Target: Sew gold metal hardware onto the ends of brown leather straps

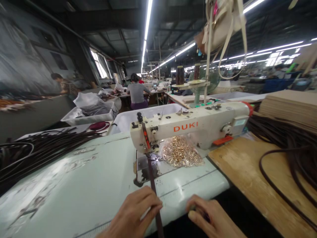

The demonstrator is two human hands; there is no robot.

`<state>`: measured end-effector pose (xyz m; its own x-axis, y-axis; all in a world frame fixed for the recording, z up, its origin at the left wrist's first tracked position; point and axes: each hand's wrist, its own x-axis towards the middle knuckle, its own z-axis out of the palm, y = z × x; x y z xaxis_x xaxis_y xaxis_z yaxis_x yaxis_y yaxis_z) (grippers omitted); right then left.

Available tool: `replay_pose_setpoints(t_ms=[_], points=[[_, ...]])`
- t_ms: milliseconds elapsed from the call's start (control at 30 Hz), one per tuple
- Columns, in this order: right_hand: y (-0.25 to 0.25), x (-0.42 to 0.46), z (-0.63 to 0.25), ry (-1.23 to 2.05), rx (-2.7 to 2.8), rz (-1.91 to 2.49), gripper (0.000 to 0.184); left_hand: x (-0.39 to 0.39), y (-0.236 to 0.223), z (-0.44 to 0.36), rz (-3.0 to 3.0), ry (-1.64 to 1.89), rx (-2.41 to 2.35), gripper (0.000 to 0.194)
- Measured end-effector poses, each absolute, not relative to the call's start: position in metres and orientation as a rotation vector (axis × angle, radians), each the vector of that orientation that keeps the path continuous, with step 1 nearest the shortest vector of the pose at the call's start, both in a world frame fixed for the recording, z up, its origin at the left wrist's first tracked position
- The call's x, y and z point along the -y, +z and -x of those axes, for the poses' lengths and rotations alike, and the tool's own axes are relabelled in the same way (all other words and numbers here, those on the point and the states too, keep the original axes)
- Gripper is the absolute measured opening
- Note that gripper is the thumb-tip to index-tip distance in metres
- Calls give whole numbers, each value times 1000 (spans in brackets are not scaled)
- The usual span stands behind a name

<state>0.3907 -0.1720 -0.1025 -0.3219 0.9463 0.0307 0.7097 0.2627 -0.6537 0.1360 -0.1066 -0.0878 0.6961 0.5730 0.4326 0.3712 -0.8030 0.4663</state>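
You've got room on the worktop (99, 178) left of the sewing machine (173, 127); right of the strap (151, 173), a bag of gold bits (182, 153) kinda clogs the gap under the machine's arm.

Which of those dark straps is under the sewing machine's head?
The single strap running from beneath the sewing machine head past the left hand; the others lie bunched in the left pile and right pile.

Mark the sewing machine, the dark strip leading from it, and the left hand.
Sewing machine (184, 127): head view, side of its arm.
Dark strip (152, 178): head view, stretch between machine and hand.
Left hand (135, 211): head view, its back.
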Motion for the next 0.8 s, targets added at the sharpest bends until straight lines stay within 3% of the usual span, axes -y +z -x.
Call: replay_pose_setpoints(t_ms=[200, 367, 467, 567, 700, 733, 800], points=[[-117, 165, -380, 424, 2147, 1584, 28, 115, -75, -145, -2203, 711, -1139, 16], [-125, 167, -375, 181, 2226, 1582, 24, 120, -82, -148, -2169, 655, -1207, 18], [-120, 168, -375, 263, 2267, 1560, 24, 115, -86, -147, -2142, 601, -1254, 19], [-105, 168, -378, 605, 2314, 1476, 16, 93, -90, -142, -2099, 618, -1351, 20], [-84, 145, -385, 740, 2265, 1348, 62, 44, -97, -131, -2184, 726, -1537, 19], [-80, 133, -386, 696, 2282, 1319, 60, 32, -99, -129, -2198, 751, -1583, 20], [-74, 107, -383, 608, 2361, 1293, 32, 13, -103, -127, -2224, 803, -1657, 21]])
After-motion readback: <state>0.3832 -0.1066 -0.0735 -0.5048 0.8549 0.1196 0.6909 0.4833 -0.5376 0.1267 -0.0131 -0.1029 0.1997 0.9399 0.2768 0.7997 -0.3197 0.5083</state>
